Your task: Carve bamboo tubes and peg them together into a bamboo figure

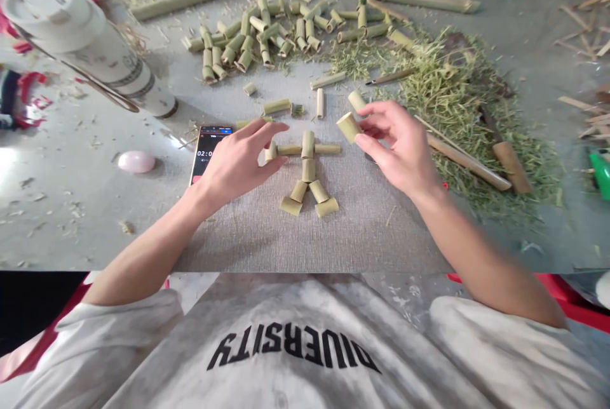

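Short bamboo pieces lie on the grey mat in the shape of a figure, with a torso piece (309, 169), a thin arm piece (328, 149) and two legs ending in foot pieces (326, 207). My left hand (238, 158) hovers at the figure's left end with thumb and fingers apart, close to a short upright piece (271, 151). Between the thumb and fingers of my right hand (393, 142) is a short bamboo tube (349, 127), up and right of the figure. Just beyond it shows another pale piece (356, 101).
A phone (208, 152) and a pink oval object (136, 162) lie left, near a tall white cup (95, 47). Bamboo pieces (245, 40) are heaped behind. Green shavings (457, 91), a wooden-handled tool (511, 164) and a stick (469, 162) lie right.
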Demonstrator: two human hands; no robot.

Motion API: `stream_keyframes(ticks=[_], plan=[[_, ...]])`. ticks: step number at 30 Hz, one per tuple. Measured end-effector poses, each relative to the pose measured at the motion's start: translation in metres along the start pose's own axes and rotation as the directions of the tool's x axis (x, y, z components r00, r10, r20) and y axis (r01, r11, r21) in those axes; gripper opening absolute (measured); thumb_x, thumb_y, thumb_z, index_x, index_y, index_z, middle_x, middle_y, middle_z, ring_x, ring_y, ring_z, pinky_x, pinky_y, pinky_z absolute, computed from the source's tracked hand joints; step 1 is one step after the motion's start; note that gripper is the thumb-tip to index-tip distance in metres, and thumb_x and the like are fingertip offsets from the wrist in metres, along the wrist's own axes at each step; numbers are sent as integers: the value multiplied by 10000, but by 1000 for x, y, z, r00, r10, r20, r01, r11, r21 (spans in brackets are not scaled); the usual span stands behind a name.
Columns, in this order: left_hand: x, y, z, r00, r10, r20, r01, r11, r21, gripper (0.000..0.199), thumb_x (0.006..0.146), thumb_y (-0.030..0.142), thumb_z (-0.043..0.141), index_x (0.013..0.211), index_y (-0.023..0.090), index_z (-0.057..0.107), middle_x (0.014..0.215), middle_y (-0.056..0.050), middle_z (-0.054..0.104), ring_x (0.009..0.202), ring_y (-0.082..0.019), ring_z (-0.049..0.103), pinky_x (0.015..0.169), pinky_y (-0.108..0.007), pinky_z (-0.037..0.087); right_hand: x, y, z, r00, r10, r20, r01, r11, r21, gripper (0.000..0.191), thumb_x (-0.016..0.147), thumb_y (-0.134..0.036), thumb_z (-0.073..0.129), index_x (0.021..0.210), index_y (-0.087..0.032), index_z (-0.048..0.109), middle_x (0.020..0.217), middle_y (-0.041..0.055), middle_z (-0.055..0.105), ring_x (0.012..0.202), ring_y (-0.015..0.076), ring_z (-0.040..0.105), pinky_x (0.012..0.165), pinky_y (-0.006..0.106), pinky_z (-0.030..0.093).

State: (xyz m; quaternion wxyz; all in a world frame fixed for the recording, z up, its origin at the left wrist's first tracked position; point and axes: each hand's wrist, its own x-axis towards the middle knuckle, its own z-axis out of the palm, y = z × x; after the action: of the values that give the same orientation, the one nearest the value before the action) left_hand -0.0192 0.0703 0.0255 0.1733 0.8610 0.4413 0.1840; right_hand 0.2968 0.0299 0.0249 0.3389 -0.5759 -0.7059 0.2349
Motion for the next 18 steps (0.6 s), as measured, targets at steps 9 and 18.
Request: stream_keyframes(ticks=[9,18], plan=[[-6,16,13,988,-76,-135,-85,465,-881,508,913,602,926,1235,231,797,1050,-70,743,859,-184,664,775,-320,584,6,-71,43,938,-79,337,-189,699,690,415,975,-539,832,1095,-272,538,1073,45,765,893,206,717,770,385,610],[-3,12,24,988,-103,-115,-87,245,-966,378,1010,558,849,1105,217,717,972,-72,782,731,-138,639,604,-262,469,60,-33,-72,988,-101,118,150,820,-552,157,1025,-161,725,921,-215,830,848,73,786,737,219,704,788,480,594]])
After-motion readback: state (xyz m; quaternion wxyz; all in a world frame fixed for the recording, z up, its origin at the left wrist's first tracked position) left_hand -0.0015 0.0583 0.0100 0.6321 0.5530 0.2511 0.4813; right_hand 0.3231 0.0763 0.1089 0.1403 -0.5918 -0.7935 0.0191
